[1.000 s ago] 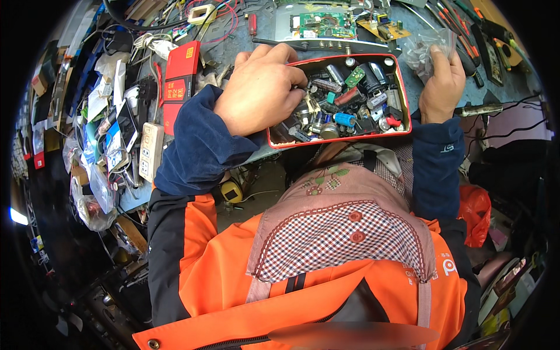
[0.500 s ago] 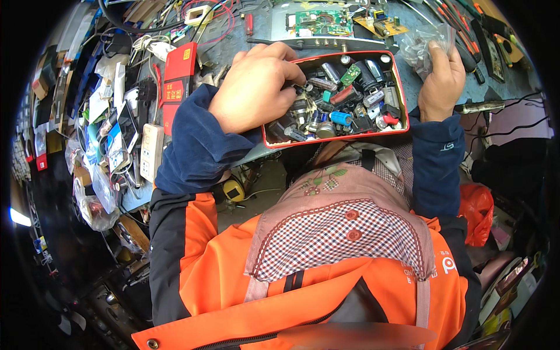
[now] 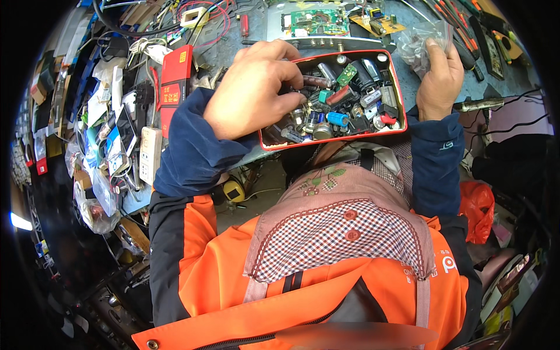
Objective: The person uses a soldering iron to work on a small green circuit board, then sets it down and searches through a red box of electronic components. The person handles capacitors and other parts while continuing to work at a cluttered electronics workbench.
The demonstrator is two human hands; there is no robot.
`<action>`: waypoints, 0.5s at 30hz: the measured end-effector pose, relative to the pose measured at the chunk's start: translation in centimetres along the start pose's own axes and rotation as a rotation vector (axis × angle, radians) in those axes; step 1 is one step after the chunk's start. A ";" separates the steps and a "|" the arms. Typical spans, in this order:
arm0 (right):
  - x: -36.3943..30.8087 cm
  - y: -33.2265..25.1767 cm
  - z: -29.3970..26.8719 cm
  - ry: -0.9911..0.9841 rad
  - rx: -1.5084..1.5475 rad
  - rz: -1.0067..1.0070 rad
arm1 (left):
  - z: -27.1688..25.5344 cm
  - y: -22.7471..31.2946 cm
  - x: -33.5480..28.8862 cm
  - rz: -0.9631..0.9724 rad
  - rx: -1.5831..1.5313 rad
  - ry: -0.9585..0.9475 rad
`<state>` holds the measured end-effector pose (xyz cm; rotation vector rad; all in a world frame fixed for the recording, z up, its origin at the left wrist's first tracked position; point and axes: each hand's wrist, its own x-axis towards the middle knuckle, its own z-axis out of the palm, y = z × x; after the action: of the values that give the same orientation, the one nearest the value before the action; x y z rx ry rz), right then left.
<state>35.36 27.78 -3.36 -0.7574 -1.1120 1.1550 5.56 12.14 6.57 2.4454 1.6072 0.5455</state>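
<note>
A red-rimmed rectangular tin [image 3: 332, 143] full of mixed electronic parts, mostly capacitors, stands at the bench's near edge. My left hand [image 3: 254, 90] reaches over its left end, with thumb and forefinger apart and bent down among the parts. Nothing shows between those two; the other fingers are partly hidden behind them. A blue capacitor [image 3: 337, 119] and a small green circuit board piece [image 3: 346, 74] lie on the heap. To the right of the tin, my right hand [image 3: 440, 81] pinches a crumpled clear plastic bag [image 3: 415, 49] holding small things I cannot make out.
Behind the tin sits a metal chassis with a green circuit board [image 3: 318, 23]; a tan board [image 3: 379, 24] lies beside it. Pliers and screwdrivers [image 3: 452, 29] crowd the far right. A red box [image 3: 172, 87], a power strip [image 3: 150, 154] and piled cables fill the left.
My left thumb has shifted toward the middle of the tin and its gap from the forefinger has widened. Some parts near it have moved. My right hand keeps its hold on the bag.
</note>
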 end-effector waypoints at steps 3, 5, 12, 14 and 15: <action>0.0 -0.1 0.0 0.005 0.009 -0.002 | -1.7 0.0 -0.3 -0.035 0.077 -0.034; 0.0 -0.1 0.2 0.007 0.008 -0.003 | -1.8 0.4 -0.5 -0.062 0.105 -0.007; 0.0 -0.3 0.3 0.007 -0.002 0.000 | -0.5 0.8 -0.5 0.038 0.073 -0.034; 0.0 -0.2 0.3 0.001 -0.001 0.000 | 0.3 1.2 -0.7 0.032 0.145 -0.046; 0.0 -0.2 0.3 -0.002 0.000 0.000 | 0.5 1.3 -0.7 -0.013 0.150 -0.065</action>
<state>35.12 27.70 -3.08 -0.7562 -1.1145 1.1556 6.64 11.03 6.46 2.5278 1.6940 0.3508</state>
